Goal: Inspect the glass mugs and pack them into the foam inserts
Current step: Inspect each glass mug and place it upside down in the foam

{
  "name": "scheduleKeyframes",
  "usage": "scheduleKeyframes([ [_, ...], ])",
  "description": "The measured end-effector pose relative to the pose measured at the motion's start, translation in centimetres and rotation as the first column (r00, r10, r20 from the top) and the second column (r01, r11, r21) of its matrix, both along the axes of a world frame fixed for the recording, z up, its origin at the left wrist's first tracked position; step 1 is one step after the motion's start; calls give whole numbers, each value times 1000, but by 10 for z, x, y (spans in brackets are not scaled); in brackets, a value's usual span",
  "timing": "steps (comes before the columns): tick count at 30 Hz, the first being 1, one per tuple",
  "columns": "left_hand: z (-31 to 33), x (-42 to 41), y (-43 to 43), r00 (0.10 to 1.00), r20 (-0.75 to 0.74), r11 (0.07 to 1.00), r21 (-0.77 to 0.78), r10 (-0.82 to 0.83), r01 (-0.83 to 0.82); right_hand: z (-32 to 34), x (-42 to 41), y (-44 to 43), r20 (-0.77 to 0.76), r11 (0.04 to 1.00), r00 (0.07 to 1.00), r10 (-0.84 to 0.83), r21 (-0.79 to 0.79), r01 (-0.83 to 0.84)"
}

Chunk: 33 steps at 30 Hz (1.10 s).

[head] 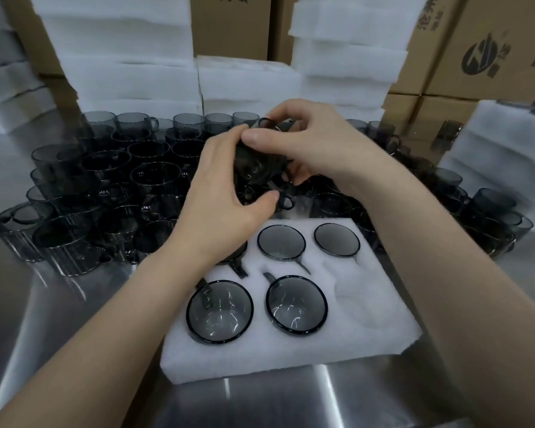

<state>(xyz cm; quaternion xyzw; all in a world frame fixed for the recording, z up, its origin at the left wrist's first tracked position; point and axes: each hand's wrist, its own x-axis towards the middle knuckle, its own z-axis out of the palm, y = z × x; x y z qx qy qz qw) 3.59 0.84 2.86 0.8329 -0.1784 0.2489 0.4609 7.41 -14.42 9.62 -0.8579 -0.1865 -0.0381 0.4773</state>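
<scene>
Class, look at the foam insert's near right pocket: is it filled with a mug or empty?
Empty. The near right pocket shows only white foam, while the mug beside it fills its own.

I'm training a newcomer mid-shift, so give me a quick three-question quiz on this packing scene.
1. True or false: the left hand and right hand hold the same mug.
2. Which slot of the foam tray is empty? A) near right B) far middle C) near left
3. Fill in: the loose mugs stand on a shiny ____ table.

Key: 1 true; 2 A; 3 metal.
</scene>
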Motion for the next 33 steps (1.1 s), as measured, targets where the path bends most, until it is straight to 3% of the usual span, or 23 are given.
scheduleKeyframes([
  [3,-1,4,1,999,-14,999,-15,52,-53,-11,-1,2,-159,969,972,171,207,-136],
  [5,-2,6,0,997,-29,997,-8,75,-75,-19,0,0,-170,936,954,247,297,-189],
  [13,-2,8,0,994,47,994,46,101,-103,-34,4,5,41,955,987,158,246,-163],
  [16,-1,4,-2,993,64,995,18,96,-97,-38,5,9,41,957,995,91,273,-99],
  [19,1,0,-3,994,94,998,3,63,-64,-40,5,9,-22,911,996,81,406,-65],
  [24,3,1,-2,998,23,992,-110,61,-58,-41,7,6,-168,790,960,222,608,-77],
  [29,4,4,3,999,-23,970,-240,42,-46,-41,6,-3,-181,666,843,506,704,-249],
  [31,3,5,4,999,-24,966,-257,26,-31,-42,5,-3,-156,676,831,534,669,-309],
  [33,1,6,4,999,-34,970,-241,23,-30,-43,5,0,-136,749,882,451,594,-292],
])
